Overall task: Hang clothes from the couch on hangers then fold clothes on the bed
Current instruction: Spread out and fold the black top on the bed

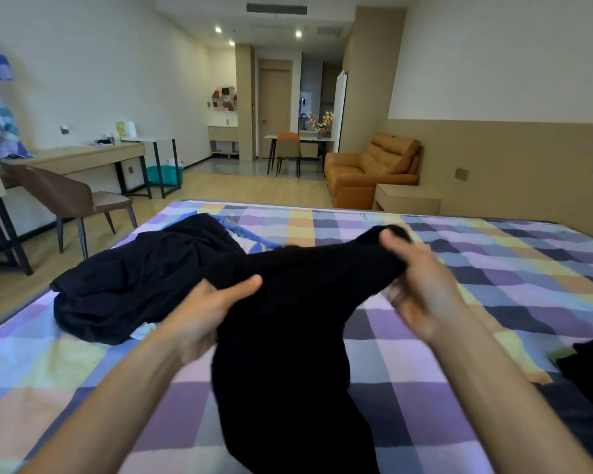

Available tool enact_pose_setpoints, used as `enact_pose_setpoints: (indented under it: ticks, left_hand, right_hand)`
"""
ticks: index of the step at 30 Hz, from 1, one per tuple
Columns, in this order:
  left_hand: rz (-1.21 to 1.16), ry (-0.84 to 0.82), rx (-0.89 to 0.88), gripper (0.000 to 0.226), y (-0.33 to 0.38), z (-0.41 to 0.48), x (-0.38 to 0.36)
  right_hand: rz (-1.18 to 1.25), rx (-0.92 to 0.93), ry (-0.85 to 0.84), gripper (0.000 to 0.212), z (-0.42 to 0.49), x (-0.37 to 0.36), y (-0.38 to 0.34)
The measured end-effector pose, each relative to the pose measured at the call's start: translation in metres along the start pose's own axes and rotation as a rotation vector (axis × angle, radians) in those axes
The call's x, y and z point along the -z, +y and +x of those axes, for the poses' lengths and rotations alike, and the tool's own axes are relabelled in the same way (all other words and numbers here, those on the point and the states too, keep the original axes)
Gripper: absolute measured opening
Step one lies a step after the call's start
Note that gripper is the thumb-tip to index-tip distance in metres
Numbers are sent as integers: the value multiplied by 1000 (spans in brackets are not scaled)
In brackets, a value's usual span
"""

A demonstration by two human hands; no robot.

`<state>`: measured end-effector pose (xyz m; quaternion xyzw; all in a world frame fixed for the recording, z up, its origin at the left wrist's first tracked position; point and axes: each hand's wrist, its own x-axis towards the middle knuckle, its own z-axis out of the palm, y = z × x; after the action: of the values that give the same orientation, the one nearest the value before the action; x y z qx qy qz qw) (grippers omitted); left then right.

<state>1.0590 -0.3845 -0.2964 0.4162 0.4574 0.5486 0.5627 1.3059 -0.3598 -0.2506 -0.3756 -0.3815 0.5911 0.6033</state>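
Both hands' grip pinches black garment point(288, 302) above checkered bed point(493, 268).

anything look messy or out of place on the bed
Only a crumpled dark pile near the left edge of the bed, a blue garment poking out from under it. Nothing looks spilled or damaged.

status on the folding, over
Left grip, right grip: both hold black fabric garment over checked bedsheet. Dark navy clothes heap beyond, left. Nothing blocking.
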Motion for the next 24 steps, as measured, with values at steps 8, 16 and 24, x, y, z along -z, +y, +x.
enact_pose_setpoints:
  ticks: [8,16,24]
  left_hand:
    - [942,603,-60,65,88,68,107]
    - [811,17,-671,50,90,15,-91]
    - [500,-78,-524,4,101,46,-108]
  right_hand:
    - [349,284,50,41,32,7,-98]
    - [-389,422,-166,11,10,-85,-96]
    - [-634,616,-72,18,17,-50,-98]
